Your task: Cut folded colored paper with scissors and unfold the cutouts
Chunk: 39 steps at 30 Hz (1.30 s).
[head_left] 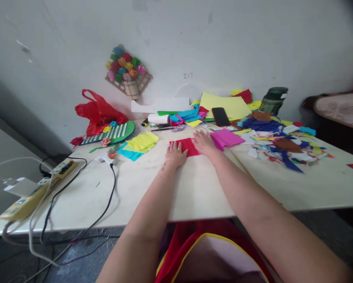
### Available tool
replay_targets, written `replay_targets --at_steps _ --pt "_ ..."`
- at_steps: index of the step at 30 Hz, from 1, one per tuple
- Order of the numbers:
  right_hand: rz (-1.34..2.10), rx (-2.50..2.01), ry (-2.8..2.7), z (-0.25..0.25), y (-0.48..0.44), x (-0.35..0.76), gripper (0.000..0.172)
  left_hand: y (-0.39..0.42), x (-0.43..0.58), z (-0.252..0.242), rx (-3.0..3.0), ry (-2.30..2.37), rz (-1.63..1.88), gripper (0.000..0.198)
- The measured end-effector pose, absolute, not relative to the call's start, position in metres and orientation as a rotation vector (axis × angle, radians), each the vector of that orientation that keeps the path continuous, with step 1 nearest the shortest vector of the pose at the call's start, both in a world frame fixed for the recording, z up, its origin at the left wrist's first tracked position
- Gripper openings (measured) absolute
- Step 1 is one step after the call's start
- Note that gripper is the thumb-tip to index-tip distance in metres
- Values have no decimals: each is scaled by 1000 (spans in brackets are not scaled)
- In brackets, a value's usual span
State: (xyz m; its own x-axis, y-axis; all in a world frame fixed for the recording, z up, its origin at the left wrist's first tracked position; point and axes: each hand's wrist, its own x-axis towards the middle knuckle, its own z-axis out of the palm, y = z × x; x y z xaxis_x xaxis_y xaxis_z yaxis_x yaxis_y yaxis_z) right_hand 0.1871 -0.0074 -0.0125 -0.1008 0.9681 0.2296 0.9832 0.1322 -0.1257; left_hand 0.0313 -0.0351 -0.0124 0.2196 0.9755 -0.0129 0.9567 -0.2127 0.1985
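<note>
A small red paper sheet (188, 146) lies flat on the pale table (194, 188). My left hand (175, 152) rests on its left edge, fingers stretched out flat. My right hand (203, 142) lies flat on the sheet's right side, fingers spread. A magenta paper stack (227, 138) sits just right of my right hand, touching or nearly touching it. Neither hand grips anything.
Yellow and teal squares (141, 143) lie to the left, a glue gun (109, 156) and power strip (37, 188) with cables farther left. A black phone (220, 116), large yellow sheet (231, 105), green bottle (273, 100) and several paper scraps (282, 143) lie at right. A red bag (98, 112) is at the back.
</note>
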Motion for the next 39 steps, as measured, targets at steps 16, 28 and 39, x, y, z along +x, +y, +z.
replay_targets --at_steps 16,28,39 --pt "156 -1850 -2465 -18 -19 163 55 -36 31 -12 2362 1822 155 62" --pt "212 -1883 -2476 -17 -18 161 58 -25 -4 -7 1817 2318 747 39" --pt "199 -1883 -2465 -17 -20 160 58 -27 11 -9 1853 2341 543 59"
